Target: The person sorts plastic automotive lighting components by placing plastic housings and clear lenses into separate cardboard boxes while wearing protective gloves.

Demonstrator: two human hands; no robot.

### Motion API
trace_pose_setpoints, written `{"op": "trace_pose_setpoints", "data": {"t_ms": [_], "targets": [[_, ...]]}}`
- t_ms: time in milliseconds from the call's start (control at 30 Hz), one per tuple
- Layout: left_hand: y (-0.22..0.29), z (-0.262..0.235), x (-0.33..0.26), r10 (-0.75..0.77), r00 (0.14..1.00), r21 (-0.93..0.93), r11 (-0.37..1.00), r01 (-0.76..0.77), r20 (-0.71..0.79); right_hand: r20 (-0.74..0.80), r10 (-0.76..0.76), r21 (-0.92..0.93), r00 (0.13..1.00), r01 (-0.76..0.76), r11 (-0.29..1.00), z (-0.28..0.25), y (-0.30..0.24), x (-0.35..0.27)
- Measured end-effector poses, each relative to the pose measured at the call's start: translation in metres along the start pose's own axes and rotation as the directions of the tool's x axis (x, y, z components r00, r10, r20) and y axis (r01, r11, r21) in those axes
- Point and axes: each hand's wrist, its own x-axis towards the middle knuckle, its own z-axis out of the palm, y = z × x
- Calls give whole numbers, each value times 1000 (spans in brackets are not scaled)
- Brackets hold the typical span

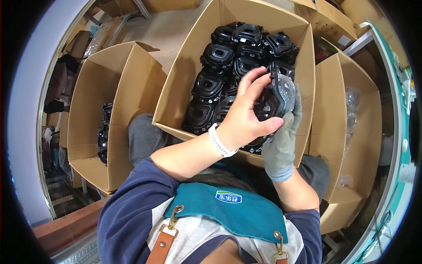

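Observation:
Above the big open cardboard box (182, 79) I hold a lamp-like unit (284, 93) with a black frame and a clear, bulging cover. My left hand (242, 115), bare with a white wristband, is closed on its left side, thumb low and fingers at the top. A grey work glove covers my right hand (282, 147), which cups the unit from the right and below; most of its fingers are hidden. Beneath both hands, the box holds several rows of black housings (218, 55), each with an opening in its middle.
On the left, a smaller carton (92, 101) holds more black parts (103, 136). To the right, another carton (327, 105) contains clear plastic covers (352, 99). My knees (147, 134) flank the middle box. A teal-edged frame (395, 79) stands at far right.

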Motion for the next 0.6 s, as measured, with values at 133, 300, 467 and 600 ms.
{"op": "trace_pose_setpoints", "data": {"t_ms": [133, 300, 467, 600], "targets": [[-16, 8, -7, -135, 990, -145, 981, 130, -25, -31, 55, -65, 998, -57, 996, -1, 7, -2], [-6, 4, -4, -39, 996, -275, 961, 17, -74, 81, 141, 65, 987, -146, 987, -1, -12, 11], [18, 8, -2, 7, 1000, -467, 884, -18, -25, 170, 207, 208, 963, -240, 948, -10, 7, 12], [7, 5, 1, 123, 992, -327, 937, -122, -19, 268, 332, 487, 905, -424, 763, -7, -3, 9]]}}
